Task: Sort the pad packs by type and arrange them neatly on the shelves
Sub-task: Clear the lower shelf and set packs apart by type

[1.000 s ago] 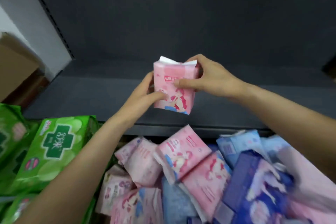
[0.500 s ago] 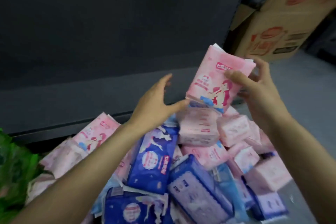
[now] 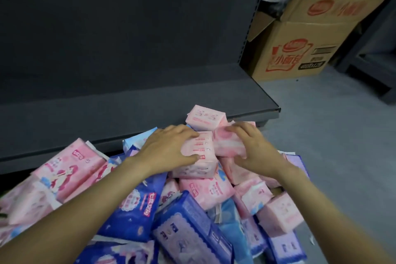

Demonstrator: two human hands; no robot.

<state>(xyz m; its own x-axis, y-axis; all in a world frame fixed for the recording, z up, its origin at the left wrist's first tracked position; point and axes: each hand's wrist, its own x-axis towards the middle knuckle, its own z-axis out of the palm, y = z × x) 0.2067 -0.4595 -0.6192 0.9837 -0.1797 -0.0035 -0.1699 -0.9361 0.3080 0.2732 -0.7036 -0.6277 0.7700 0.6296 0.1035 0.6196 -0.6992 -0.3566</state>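
Packs: pink pack [image 3: 198, 157] held up earlier is now down on the heap, under both hands
Left hand [image 3: 169, 150]: fingers curled round it; right hand [image 3: 255, 150]: gripping neighbouring pack [image 3: 228, 142]
Shelf [image 3: 107, 118]: beyond hands, bare; sorting barely begun

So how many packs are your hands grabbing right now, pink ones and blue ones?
Pink: 2, the left pink pack gripped by the left hand and the right pink pack gripped by the right hand
Blue: 0
Total: 2

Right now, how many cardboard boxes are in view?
2. One printed cardboard box stands on the floor right of the shelf; a second box sits tilted on top of it. Others may be out of frame.
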